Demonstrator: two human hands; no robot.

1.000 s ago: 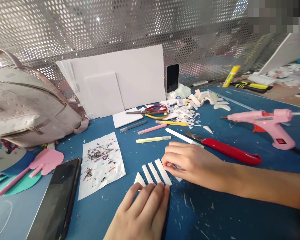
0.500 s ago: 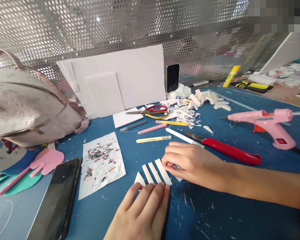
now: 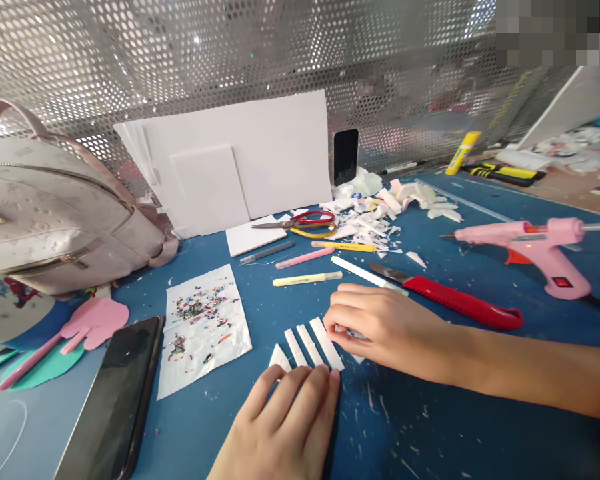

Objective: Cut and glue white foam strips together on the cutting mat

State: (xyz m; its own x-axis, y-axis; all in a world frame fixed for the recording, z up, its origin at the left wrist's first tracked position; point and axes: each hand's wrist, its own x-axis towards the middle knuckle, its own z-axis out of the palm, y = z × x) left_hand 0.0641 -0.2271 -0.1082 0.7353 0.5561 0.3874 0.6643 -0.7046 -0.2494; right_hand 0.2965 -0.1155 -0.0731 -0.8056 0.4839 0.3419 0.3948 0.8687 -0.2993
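Several narrow white foam strips (image 3: 307,345) lie side by side on the blue tabletop, with a pointed white piece (image 3: 280,358) at their left. My left hand (image 3: 287,420) rests palm down with its fingers stretched over their near ends. At the right of the row, my right hand (image 3: 373,327) is curled, fingertips and thumb drawn together around another white foam piece (image 3: 359,358), mostly hidden beneath it. Behind the right hand lie a white marker (image 3: 363,272) and a red-handled craft knife (image 3: 465,303). A pale yellow marker (image 3: 307,279) lies beyond the strips.
A pink glue gun (image 3: 545,243) lies at right. Red-and-yellow-handled scissors (image 3: 313,223) and white scraps (image 3: 375,223) are near the standing white board (image 3: 285,157). At left are a paper with colourful bits (image 3: 200,373), a phone (image 3: 113,400) and a backpack (image 3: 60,207).
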